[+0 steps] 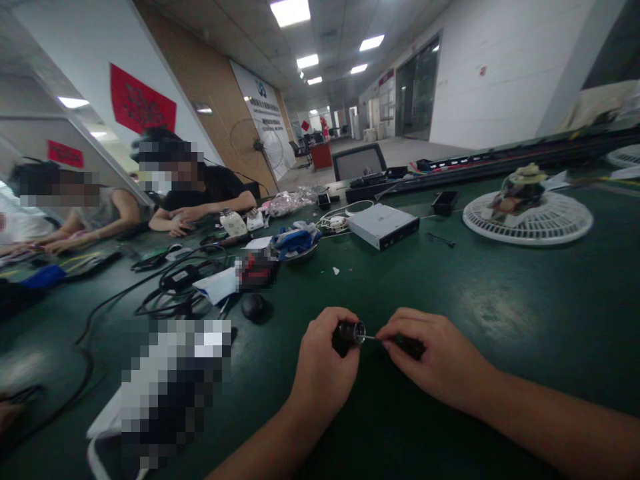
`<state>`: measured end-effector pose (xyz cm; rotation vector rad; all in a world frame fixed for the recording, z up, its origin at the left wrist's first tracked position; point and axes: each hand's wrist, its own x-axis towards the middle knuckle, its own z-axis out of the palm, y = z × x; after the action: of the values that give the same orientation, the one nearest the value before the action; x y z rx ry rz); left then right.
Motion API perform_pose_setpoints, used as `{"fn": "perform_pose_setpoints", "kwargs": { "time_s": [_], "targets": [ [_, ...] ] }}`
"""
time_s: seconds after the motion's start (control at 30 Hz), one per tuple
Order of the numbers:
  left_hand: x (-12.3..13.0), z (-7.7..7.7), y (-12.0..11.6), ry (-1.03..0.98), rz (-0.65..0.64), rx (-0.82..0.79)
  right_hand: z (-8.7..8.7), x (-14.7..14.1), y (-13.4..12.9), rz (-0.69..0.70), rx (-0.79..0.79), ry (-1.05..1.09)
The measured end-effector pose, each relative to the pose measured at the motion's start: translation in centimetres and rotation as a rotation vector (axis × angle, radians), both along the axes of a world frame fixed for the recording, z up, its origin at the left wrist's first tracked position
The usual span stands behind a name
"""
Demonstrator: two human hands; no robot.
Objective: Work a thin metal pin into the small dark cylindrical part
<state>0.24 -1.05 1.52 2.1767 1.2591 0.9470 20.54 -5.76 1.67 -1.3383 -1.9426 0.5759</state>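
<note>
Green bench (520,307), hands (323,363) w/ dark cylinder (350,332), thin rod (371,337)

A round white fan grille (527,220) lies flat on the green workbench (505,300), carrying a bundle that is hard to make out. A flat silver drive enclosure (383,227) sits nearby, and black cables (175,293) tangle to the left. Farther along, a co-worker in black (210,197) and another in grey (107,212) sit bent over the bench, a pedestal fan (257,143) standing behind them.
</note>
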Motion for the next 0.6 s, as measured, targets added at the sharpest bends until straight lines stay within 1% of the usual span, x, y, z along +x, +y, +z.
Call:
{"fn": "perform_pose_setpoints", "kwargs": {
  "time_s": [0.07,0.17,0.27,0.37,0.47,0.53,0.6],
  "targets": [
    [-0.01,-0.06,-0.01,0.001,-0.027,0.013,-0.14,0.06,0.10,-0.033,0.006,0.003],
    [-0.14,-0.14,-0.02,0.001,-0.008,0.017,-0.28,0.09,0.30,-0.091,-0.021,-0.031],
    [-0.23,-0.15,0.00,0.005,0.024,0.008,-0.30,0.03,0.28,-0.041,-0.025,-0.056],
    [-0.19,-0.14,0.02,0.001,-0.006,0.017,-0.30,-0.08,0.07,0.008,0.016,-0.032],
    [-0.10,-0.15,0.04,-0.004,-0.047,0.026,-0.33,-0.14,0.03,-0.054,0.032,-0.033],
    [-0.08,-0.15,0.05,-0.005,-0.036,0.025,-0.31,-0.17,0.09,-0.095,0.014,-0.064],
    [-0.08,-0.12,0.04,-0.006,-0.016,0.027,-0.27,-0.18,0.12,-0.090,-0.002,-0.102]
  ]
}}
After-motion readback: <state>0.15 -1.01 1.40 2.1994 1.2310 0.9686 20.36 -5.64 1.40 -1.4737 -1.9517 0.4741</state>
